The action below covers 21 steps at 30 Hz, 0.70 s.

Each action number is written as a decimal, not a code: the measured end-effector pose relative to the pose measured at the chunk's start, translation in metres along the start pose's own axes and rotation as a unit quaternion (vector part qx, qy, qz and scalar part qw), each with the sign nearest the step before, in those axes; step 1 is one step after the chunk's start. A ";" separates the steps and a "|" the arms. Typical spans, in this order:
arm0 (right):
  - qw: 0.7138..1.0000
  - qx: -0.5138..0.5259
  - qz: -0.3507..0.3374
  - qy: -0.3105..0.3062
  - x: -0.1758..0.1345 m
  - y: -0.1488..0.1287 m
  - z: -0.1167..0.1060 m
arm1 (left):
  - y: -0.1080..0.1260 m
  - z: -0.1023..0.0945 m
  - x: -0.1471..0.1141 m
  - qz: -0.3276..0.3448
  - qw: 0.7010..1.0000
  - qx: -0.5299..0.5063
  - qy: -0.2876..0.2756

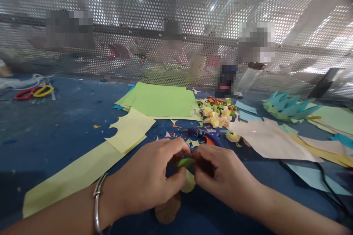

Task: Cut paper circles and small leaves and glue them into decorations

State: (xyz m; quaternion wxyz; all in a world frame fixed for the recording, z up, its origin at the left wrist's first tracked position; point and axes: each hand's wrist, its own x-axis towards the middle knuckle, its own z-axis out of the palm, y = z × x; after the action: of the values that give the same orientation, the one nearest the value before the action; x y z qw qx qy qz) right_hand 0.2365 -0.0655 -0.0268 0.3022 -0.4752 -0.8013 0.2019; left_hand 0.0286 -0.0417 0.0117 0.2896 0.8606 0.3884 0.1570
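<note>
Between both hands, above the front of the blue table, is a small green paper piece [185,162]. My left hand [154,176], with a silver bangle at its wrist, is closed with thumb and fingers on the piece's left end. My right hand [220,172] pinches the right end, its fingertips curled in and partly hidden. Just below the fingers shows a pale yellow rounded paper piece [188,183]; whether it is joined to the green one I cannot tell. Under my left hand lies a brown round object [167,209], partly covered.
Behind my hands lies a blue glue gun [205,131], beside a pile of small paper flowers [216,112]. Green paper sheets [165,99] are stacked at the back. Scissors [34,93] lie far left, cut paper [270,137] to the right. A perforated metal screen [138,18] rises behind.
</note>
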 end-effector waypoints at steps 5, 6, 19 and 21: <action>0.999 -0.022 -0.031 0.015 0.000 -0.002 0.004 | -0.006 0.002 0.004 0.033 0.999 -0.025 0.014; 0.999 -0.027 -0.034 0.028 0.000 -0.002 0.003 | -0.007 0.003 0.004 0.015 0.999 -0.052 0.006; 0.961 -0.157 -0.176 0.141 -0.010 -0.003 -0.005 | -0.013 0.015 0.012 -0.131 0.838 -0.525 0.061; 0.954 -0.176 -0.204 0.129 -0.010 -0.003 -0.004 | -0.011 0.016 0.012 -0.137 0.826 -0.543 0.058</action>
State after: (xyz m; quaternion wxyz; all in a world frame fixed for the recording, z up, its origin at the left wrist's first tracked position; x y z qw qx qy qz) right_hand 0.2412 -0.0760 -0.0249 0.3494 -0.3691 -0.8583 -0.0709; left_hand 0.0385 -0.0329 -0.0073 0.7059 0.4919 0.3699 0.3507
